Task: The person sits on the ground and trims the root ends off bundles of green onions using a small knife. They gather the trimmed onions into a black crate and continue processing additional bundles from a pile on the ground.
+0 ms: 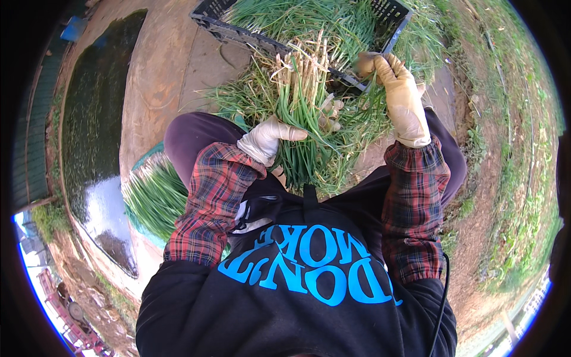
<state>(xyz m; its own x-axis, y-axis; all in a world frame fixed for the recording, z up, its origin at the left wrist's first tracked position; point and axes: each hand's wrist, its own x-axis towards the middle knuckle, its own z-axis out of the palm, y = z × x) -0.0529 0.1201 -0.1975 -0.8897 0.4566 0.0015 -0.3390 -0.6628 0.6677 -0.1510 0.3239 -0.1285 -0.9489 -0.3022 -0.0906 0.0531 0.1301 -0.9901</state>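
Observation:
My left hand (273, 137), in a pale thin glove, is wrapped around a bunch of spring onions (303, 102). Their straw-coloured root ends point away from me, and the green leaves hang toward my lap. My right hand (397, 89), in a similar glove with dirt-darkened fingertips, is raised right of the bunch near the crate's corner. Its fingers pinch some thin green leaves (376, 105) that dangle below. Under both hands spreads a heap of loose leaves and dry trimmings (250, 96).
A black plastic crate (250, 38) full of spring onions stands ahead. Cleaned spring onions (156, 196) lie on teal sheeting by my left knee. Dark water (96, 134) fills a sunken basin further left. Weedy soil (495, 156) runs along the right.

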